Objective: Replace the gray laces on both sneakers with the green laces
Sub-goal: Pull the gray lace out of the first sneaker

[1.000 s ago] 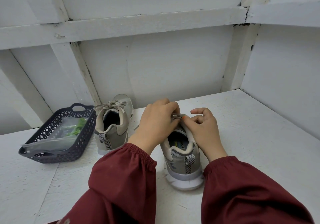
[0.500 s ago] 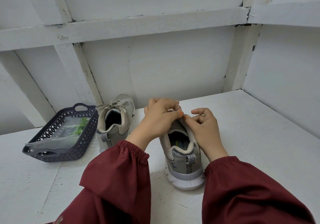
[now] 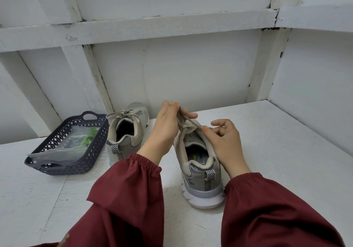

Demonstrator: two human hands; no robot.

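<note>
- The white wall [image 3: 181,71], crossed by painted beams, fills the upper half of the view and wraps round on the right.
- The white table [image 3: 277,151] spreads below it and bears everything else.
- A dark red left sleeve [image 3: 124,199] and right sleeve [image 3: 267,214] reach in from the bottom edge, each gathered at the wrist.
- A dark basket [image 3: 76,168] with lattice walls and a cut-out handle at each end sits at the left of the table, just beside the far sneaker. Whether the two touch cannot be told.
- The near sneaker [image 3: 200,174] stands on its sole in the middle, heel toward the camera and toe toward the wall, between the two hands.
- The far sneaker [image 3: 124,132] stands to its left and further back, heel also toward the camera, between the basket and the left forearm.
- A clear plastic bag [image 3: 63,149] lies inside the basket.
- The left hand [image 3: 166,124] is raised above the near sneaker's tongue, thumb and fingers closed in a pinch on the gray lace.
- The right hand [image 3: 225,141] sits at the sneaker's right side, thumb and forefinger pinching the same lace lower down, the other fingers curled in.
- The green laces [image 3: 88,137] show through the bag at its far end, well apart from both sneakers' eyelets.
- The gray lace [image 3: 188,122] slants from one hand to the other above the top eyelets, its loose loops bunched over the tongue.
- A tied gray bow [image 3: 124,113] sits on top of the far sneaker.
</note>
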